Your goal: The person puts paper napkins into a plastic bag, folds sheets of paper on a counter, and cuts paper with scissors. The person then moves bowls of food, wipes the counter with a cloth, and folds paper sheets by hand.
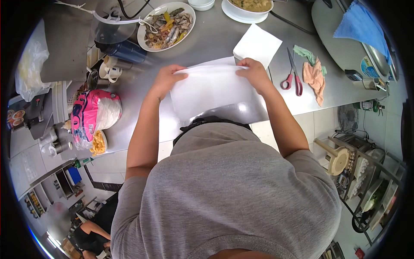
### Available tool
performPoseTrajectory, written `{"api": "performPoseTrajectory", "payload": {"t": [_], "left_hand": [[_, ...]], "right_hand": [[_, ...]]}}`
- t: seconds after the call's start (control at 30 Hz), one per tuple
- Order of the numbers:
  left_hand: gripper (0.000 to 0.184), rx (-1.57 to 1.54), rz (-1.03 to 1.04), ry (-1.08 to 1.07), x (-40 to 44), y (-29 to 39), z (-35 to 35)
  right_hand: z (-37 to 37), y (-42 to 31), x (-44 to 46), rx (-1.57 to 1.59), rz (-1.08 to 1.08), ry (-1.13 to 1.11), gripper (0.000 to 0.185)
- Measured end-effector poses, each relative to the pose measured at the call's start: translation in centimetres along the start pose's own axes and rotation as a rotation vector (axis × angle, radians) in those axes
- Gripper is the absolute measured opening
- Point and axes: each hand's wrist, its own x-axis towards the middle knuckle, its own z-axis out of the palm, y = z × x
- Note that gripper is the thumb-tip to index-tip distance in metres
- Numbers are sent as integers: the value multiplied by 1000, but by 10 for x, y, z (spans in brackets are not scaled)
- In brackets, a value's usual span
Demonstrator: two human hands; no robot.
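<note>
A sheet of white paper (pixel 207 88) lies over the front of the steel table, its far edge folded over into a narrow strip. My left hand (pixel 167 80) pinches the left end of that strip between thumb and fingers. At the other end, my right hand (pixel 255 74) pinches the fold in the same way. Part of another white sheet shows just beyond the fold. A stack of white paper (pixel 258 46) lies past my right hand. To its right are scissors (pixel 294 75) with dark red handles.
An oval plate of fish and peppers (pixel 167 26) and a bowl of stew (pixel 251 4) stand at the back. Cloths (pixel 314 80) lie right of the scissors. At left are a pink plastic pack (pixel 88 114) and a white mug (pixel 110 71). Another person (pixel 92 235) is at lower left.
</note>
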Motion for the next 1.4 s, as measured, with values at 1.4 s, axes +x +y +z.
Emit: {"api": "performPoseTrajectory", "payload": {"t": [1.4], "left_hand": [[58, 686, 23, -47, -9, -67, -38]], "right_hand": [[-22, 113, -139, -989, 261, 707, 34]]}}
